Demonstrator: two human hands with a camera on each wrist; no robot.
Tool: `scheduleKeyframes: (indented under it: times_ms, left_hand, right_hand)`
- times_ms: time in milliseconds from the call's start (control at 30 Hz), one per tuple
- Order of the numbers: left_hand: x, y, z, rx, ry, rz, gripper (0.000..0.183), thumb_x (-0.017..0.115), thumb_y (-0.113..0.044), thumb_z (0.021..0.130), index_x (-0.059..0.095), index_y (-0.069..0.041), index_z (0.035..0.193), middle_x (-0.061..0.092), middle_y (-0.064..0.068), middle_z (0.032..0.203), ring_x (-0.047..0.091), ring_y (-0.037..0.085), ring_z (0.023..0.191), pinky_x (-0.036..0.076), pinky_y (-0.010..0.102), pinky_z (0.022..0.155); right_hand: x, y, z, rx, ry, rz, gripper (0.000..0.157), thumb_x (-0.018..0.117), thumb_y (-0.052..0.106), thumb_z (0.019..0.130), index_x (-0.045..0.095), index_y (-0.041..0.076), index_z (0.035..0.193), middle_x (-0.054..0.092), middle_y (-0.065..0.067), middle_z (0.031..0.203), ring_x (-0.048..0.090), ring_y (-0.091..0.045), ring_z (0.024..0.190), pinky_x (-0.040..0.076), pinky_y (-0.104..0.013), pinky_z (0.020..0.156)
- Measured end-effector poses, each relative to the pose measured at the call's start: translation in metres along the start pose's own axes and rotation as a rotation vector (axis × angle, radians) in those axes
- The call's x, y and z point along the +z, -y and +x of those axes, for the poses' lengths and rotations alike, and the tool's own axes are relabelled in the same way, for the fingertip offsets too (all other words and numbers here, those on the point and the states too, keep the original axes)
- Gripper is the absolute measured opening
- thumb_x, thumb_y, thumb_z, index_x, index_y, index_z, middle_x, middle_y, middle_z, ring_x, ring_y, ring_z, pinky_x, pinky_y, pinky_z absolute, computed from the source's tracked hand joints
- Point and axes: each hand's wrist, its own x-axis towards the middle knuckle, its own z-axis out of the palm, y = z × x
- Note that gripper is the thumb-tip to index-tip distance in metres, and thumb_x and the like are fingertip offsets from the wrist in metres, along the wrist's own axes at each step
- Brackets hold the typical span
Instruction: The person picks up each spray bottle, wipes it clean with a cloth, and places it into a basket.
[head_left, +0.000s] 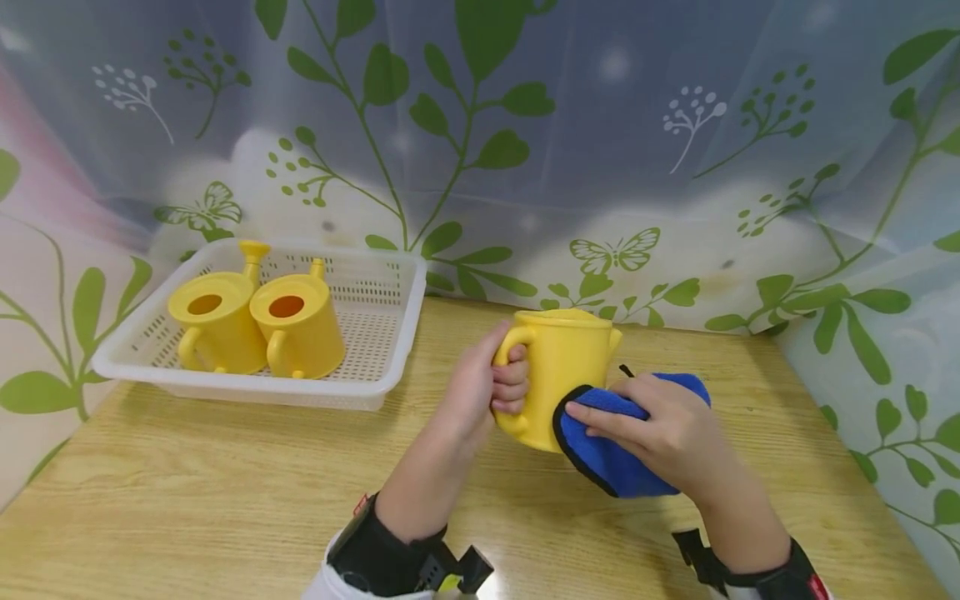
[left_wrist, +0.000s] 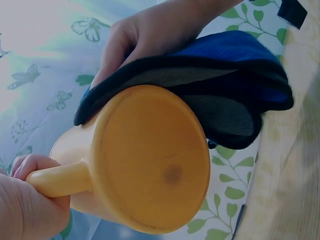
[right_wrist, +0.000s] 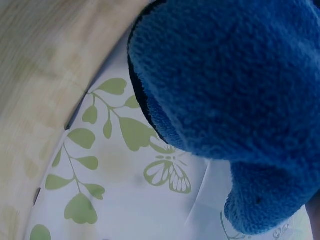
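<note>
My left hand (head_left: 474, 383) grips the handle of a yellow watering can (head_left: 551, 375), fingers wrapped round it. The can is held above the table, its spout toward the right. Its round base (left_wrist: 145, 160) faces the left wrist view and bears a dark smudge. My right hand (head_left: 671, 429) holds a blue cloth (head_left: 618, 467) with black edging against the can's right side, the index finger stretched along the fabric. In the right wrist view the cloth (right_wrist: 235, 90) hides the fingers and the can.
A white perforated plastic basket (head_left: 378, 387) stands at the back left of the wooden table (head_left: 225, 492). Inside it, two more yellow watering cans (head_left: 311, 333) stand side by side. Behind the table hangs a leaf-patterned curtain (head_left: 600, 192).
</note>
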Motion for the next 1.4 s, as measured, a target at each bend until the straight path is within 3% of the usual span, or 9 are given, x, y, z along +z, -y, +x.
scheduleKeyframes:
  times_ms: [167,400,700,800,1000,1267,1400]
  left_hand:
    - [-0.006,-0.002,0.002,-0.001,-0.018,-0.036,0.038,0.030,-0.036,0.099,0.034,-0.015,0.067,0.026,-0.013,0.044,0.020,0.000,0.038,0.014,0.014,0.038]
    - [-0.005,0.000,0.002,-0.016,0.028,-0.004,0.038,0.029,-0.033,0.099,0.034,-0.015,0.066,0.025,-0.012,0.044,0.021,0.001,0.037,0.015,0.015,0.037]
    - [-0.001,0.004,0.000,-0.076,0.117,-0.001,0.038,0.029,-0.033,0.099,0.033,-0.015,0.065,0.025,-0.012,0.044,0.020,0.000,0.037,0.015,0.014,0.037]
    - [0.001,0.005,0.000,-0.087,0.119,-0.012,0.039,0.029,-0.033,0.099,0.033,-0.016,0.065,0.025,-0.012,0.044,0.020,0.000,0.037,0.015,0.014,0.036]
    - [0.000,0.004,0.001,-0.079,0.087,-0.032,0.039,0.029,-0.034,0.099,0.034,-0.016,0.064,0.025,-0.013,0.043,0.020,-0.001,0.037,0.014,0.013,0.036]
    - [-0.008,-0.006,0.001,-0.029,0.063,-0.097,0.040,0.026,-0.035,0.100,0.035,-0.017,0.065,0.028,-0.015,0.042,0.021,-0.002,0.037,0.013,0.013,0.037]
    - [-0.012,-0.010,0.000,-0.007,0.046,-0.119,0.040,0.026,-0.035,0.099,0.034,-0.017,0.064,0.028,-0.015,0.042,0.021,-0.002,0.037,0.014,0.013,0.037]
  right_hand:
    - [0.007,0.001,-0.005,0.006,0.037,0.088,0.025,0.052,0.034,0.091,0.068,0.021,0.105,0.057,-0.002,0.076,0.047,-0.011,0.059,0.041,-0.022,0.052]
    - [0.008,-0.002,-0.009,0.081,-0.012,0.088,0.026,0.053,0.036,0.091,0.069,0.020,0.102,0.057,-0.003,0.074,0.045,-0.010,0.060,0.040,-0.021,0.051]
    - [0.003,-0.011,-0.015,0.328,-0.095,0.039,0.035,0.051,0.038,0.092,0.067,0.010,0.105,0.058,-0.011,0.079,0.046,-0.013,0.062,0.037,-0.023,0.051]
    - [0.002,-0.012,-0.016,0.374,-0.102,0.004,0.035,0.051,0.039,0.092,0.067,0.011,0.106,0.058,-0.011,0.079,0.045,-0.012,0.061,0.036,-0.023,0.049]
    - [0.000,-0.011,-0.014,0.275,-0.047,0.014,0.034,0.050,0.039,0.092,0.068,0.013,0.106,0.056,-0.007,0.075,0.043,-0.012,0.060,0.035,-0.022,0.050]
    - [0.001,-0.005,-0.008,0.063,0.032,0.157,0.027,0.054,0.036,0.090,0.069,0.017,0.103,0.054,-0.001,0.074,0.043,-0.008,0.061,0.039,-0.018,0.053]
    - [0.004,-0.004,-0.007,0.005,0.036,0.234,0.026,0.057,0.034,0.089,0.069,0.016,0.102,0.054,0.000,0.074,0.041,-0.006,0.059,0.037,-0.015,0.053]
